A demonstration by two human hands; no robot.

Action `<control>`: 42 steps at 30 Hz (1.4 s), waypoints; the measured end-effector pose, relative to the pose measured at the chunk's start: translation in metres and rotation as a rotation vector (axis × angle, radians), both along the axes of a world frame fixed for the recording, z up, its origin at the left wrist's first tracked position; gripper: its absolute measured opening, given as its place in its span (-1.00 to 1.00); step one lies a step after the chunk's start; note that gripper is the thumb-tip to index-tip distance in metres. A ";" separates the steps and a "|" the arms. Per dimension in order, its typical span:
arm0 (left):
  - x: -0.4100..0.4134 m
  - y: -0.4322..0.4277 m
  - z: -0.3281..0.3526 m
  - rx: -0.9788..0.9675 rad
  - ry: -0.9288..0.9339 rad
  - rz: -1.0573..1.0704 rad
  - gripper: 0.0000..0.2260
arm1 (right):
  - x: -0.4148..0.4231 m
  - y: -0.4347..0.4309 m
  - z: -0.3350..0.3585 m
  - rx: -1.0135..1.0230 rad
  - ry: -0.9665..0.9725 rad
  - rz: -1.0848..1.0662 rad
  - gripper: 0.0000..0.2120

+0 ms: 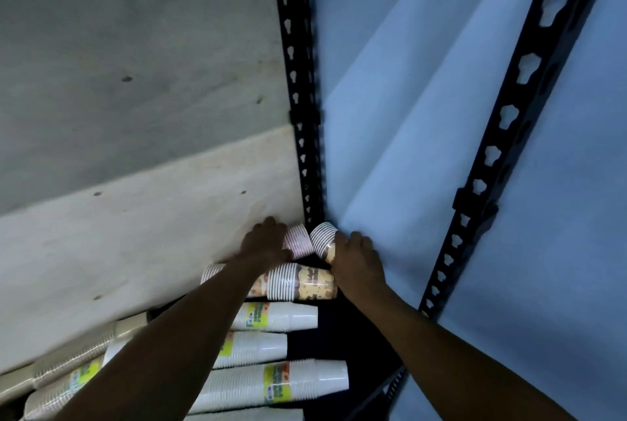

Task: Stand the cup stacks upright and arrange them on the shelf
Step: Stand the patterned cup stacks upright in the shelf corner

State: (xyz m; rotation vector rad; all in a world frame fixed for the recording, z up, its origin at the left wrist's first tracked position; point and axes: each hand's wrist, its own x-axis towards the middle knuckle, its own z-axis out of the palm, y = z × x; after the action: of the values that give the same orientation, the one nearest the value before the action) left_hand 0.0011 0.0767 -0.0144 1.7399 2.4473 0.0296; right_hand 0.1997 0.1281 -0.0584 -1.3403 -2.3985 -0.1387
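Observation:
Several stacks of cups lie on their sides on a dark shelf (pixel 356 346). At the back corner, my left hand (pixel 264 241) rests on a pink-striped stack (pixel 298 242). My right hand (pixel 356 261) grips a brown-striped patterned stack (pixel 322 239) beside the black upright. Just in front lies another patterned stack (pixel 302 281), partly under my left forearm. White stacks with yellow labels (pixel 281 317) (pixel 254 347) (pixel 288 383) lie in a row nearer to me. Beige stacks (pixel 68 363) lie at the lower left, partly hidden by my arm.
A black slotted upright (pixel 302 98) stands at the shelf's back corner and a second one (pixel 502 135) at the right. A grey and white wall (pixel 135 149) runs behind on the left. Blue sheeting (pixel 407 115) covers the right side.

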 end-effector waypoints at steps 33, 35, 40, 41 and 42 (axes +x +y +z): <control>0.007 -0.029 0.007 0.342 0.426 -0.127 -0.43 | -0.021 0.029 0.005 -0.273 0.616 0.409 -0.35; 0.005 -0.028 0.003 0.345 0.351 -0.131 -0.47 | -0.018 0.027 0.005 -0.315 0.631 0.432 -0.34; 0.002 -0.028 -0.007 0.460 0.150 -0.121 -0.34 | -0.009 0.022 0.002 -0.390 0.649 0.460 -0.28; 0.003 -0.030 -0.008 0.496 0.097 -0.121 -0.35 | -0.008 0.022 0.002 -0.405 0.661 0.451 -0.27; 0.002 -0.031 -0.009 0.539 0.051 -0.109 -0.36 | -0.008 0.023 0.002 -0.424 0.674 0.440 -0.28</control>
State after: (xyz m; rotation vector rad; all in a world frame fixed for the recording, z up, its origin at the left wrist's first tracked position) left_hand 0.0035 0.0457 -0.0229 2.0882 2.5325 0.6996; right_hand 0.1912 0.1511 -0.0565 -0.7805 -2.1000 0.8426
